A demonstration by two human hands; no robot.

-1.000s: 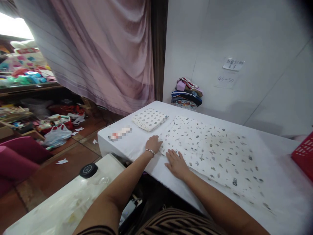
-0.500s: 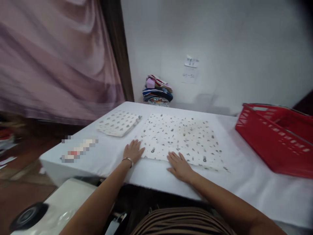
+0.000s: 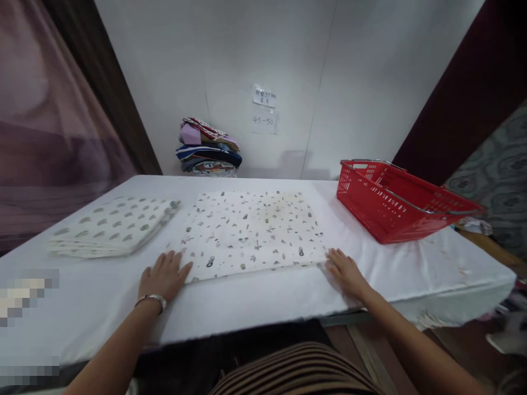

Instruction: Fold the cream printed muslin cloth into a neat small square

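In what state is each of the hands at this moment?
Left hand: open, palm down at the flat printed cloth's near-left corner.
Right hand: open, palm down, fingertips at its near-right corner.

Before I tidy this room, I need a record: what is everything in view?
table: 1, white-covered, foreground
printed cloth: 1, white with dark motifs, mid-table
folded cloth: 1, cream with grey print, table's left
basket: 1, red, table's right
fabric pile: 1, multicoloured, beyond table
wall: 1, whitish, behind
notes: 2, white, on wall
curtain: 1, pink, far left
post: 1, dark, beside curtain
drape: 1, maroon, upper right
patterned panel: 1, grey, far right
pixelated item: 1, cream-grey, left edge
clutter: count unclear, mixed, lower right
striped top: 1, brown-black, bottom centre
bracelet: 1, silver, lower left
left hand: 1, bare, printed cloth's near-left corner
right hand: 1, bare, printed cloth's near-right corner
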